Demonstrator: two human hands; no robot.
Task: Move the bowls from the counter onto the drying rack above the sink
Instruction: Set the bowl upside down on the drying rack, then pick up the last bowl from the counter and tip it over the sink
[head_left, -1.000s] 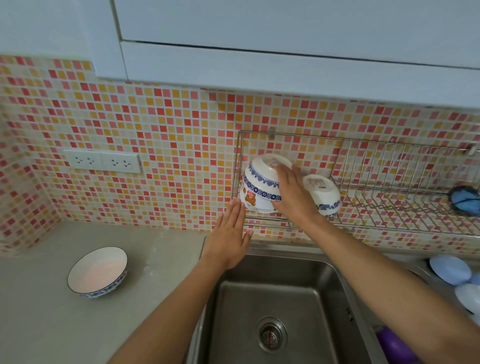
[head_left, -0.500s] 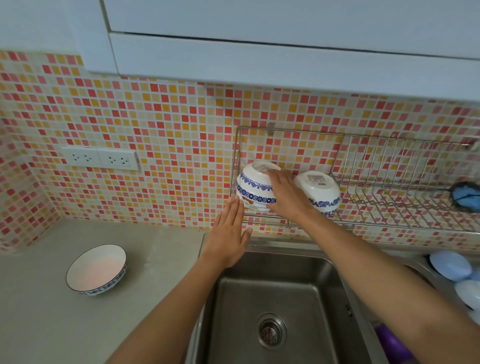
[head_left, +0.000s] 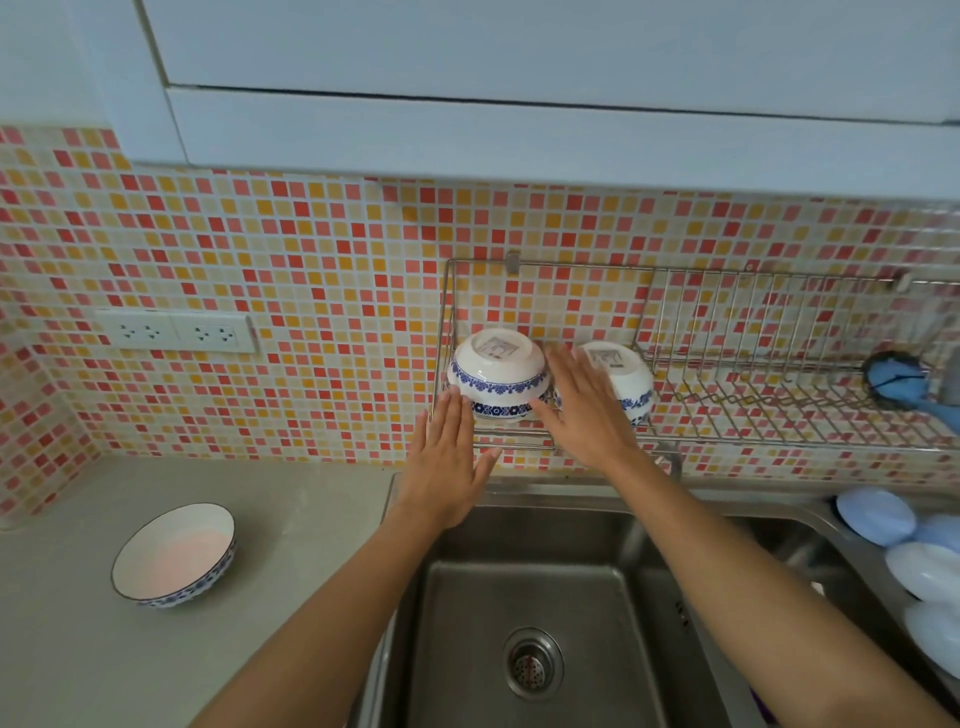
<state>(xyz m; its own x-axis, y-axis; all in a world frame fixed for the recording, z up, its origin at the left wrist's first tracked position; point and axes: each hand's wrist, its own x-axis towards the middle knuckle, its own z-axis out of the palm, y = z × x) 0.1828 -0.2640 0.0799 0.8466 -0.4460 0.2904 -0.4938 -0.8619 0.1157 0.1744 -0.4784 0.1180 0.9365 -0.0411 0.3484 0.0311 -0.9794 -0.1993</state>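
Two hands are in front of us, both spread flat with fingers extended and neither gripping anything. Our right hand (head_left: 582, 410) hangs in front of the gap between the two upturned bowls on the rack; half a second ago it was on the left bowl (head_left: 497, 378), and it has now let go and drawn back a little. Our left hand (head_left: 448, 457) hovers near the rack's left front corner, fingertips just below that bowl, about where it was a second ago.

That bowl now sits rim down at the left end of the rack (head_left: 779, 410), level where a second ago it was tipped in our grip. The right bowl (head_left: 621, 382) sits just beside it, partly hidden by our right hand. Whether the two touch, we cannot tell.

So we judge two bowls are placed and this step is done. One bowl (head_left: 174, 553) remains upright on the counter (head_left: 78, 649), well to the left of the sink (head_left: 545, 597). We think the next move is a reach left for it, then turning it over into the free space on the rack.
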